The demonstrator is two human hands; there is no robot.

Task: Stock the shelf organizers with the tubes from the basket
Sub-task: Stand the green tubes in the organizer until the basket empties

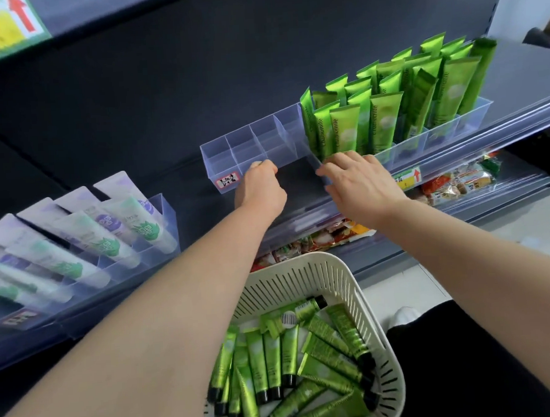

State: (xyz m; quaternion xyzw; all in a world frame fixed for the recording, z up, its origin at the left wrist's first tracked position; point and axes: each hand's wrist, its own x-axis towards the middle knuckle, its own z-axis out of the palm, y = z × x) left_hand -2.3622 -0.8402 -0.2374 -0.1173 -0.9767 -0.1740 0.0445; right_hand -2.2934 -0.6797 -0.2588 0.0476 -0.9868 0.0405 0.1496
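Note:
Two clear plastic organizers stand on the dark shelf. The left organizer (231, 149) has empty compartments and a small price sticker. My left hand (261, 186) grips its front right corner with curled fingers. The right organizer (436, 134) holds several upright green tubes (387, 111). My right hand (359, 180) rests on its front left corner, fingers spread over the rim. A dark gap of shelf lies between the two organizers. Below, a white slotted basket (306, 274) holds several more green tubes (296, 361) with black caps, lying loose.
At the left, another clear organizer (160, 244) holds white tubes with purple and green labels. Snack packets (459, 184) fill the shelf below. A yellow-green price tag (408, 177) sits on the shelf edge. A sign with a red arrow (22, 14) hangs top left.

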